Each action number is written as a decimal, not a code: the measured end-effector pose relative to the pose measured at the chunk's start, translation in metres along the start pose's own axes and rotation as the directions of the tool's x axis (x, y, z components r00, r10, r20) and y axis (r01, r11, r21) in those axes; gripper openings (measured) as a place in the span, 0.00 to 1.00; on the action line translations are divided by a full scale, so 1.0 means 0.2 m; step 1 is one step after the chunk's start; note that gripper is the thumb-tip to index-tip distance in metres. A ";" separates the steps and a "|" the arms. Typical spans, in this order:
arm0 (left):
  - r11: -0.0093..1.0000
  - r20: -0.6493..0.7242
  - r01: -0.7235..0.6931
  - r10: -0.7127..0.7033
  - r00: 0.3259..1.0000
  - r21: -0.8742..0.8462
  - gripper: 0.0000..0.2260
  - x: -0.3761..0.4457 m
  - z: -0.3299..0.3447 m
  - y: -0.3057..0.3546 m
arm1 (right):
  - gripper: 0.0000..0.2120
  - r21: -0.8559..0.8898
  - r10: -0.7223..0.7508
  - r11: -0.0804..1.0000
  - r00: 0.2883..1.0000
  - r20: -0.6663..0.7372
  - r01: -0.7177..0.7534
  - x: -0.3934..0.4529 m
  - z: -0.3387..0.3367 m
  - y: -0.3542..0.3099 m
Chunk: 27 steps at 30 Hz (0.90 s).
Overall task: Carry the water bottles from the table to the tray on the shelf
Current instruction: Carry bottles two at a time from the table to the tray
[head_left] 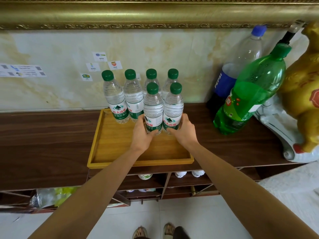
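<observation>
A yellow wooden tray (pixel 110 152) lies on the dark wooden shelf (pixel 43 135). Several clear water bottles with green caps stand upright in it. A back row holds a far-left bottle (pixel 114 99) and others beside it. In front stand two more: my left hand (pixel 142 133) is shut on the left front bottle (pixel 152 107), and my right hand (pixel 185 131) is shut on the right front bottle (pixel 173 107). Both front bottles are upright, touching each other, with their bases at the tray floor.
A large Pepsi bottle (pixel 241 66) and a green soda bottle (pixel 250 94) stand right of the tray. A golden figurine (pixel 303 87) on a white base sits at the far right. Picture stickers dot the wall (pixel 51 49). Lower shelves hold small items.
</observation>
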<state>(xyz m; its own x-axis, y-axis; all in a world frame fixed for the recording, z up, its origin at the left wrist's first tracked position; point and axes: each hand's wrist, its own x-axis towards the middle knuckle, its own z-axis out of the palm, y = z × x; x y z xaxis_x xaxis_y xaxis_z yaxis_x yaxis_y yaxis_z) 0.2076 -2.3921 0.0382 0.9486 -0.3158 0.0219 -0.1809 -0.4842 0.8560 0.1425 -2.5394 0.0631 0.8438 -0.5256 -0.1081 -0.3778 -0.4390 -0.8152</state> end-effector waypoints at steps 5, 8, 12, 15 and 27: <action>0.997 0.041 0.031 -0.034 0.999 0.065 0.33 -0.04 -0.07 0.02 | 0.33 -0.021 0.070 0.997 0.997 0.042 -0.069 -0.05 -0.03 0.03; 0.982 0.057 0.004 -0.015 0.998 0.187 0.28 -0.12 -0.16 0.02 | 0.23 -0.114 0.018 0.993 1.000 0.011 -0.017 -0.13 -0.08 0.05; 0.900 0.199 -0.058 -0.033 0.979 0.432 0.22 -0.27 -0.36 0.01 | 0.10 -0.265 -0.158 0.946 0.981 0.117 0.184 -0.21 -0.08 -0.03; 0.808 0.177 -0.069 -0.044 0.983 0.585 0.21 -0.40 -0.54 -0.01 | 0.11 -0.372 -0.294 0.833 0.897 0.329 0.409 -0.24 0.06 -0.14; 0.574 -0.285 0.515 -0.445 0.849 0.637 0.16 -1.47 -1.53 -0.60 | 0.17 -0.217 -0.454 0.233 0.304 0.837 0.948 -1.07 1.27 -0.92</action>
<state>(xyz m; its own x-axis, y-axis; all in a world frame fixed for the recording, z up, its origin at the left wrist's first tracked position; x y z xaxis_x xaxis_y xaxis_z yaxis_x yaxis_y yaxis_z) 0.0300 -1.9909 0.0876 0.9599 0.1802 -0.2150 0.2192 -0.9600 0.1741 0.1276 -2.1608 0.0912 0.7470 0.6502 -0.1389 0.6291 -0.7588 -0.1689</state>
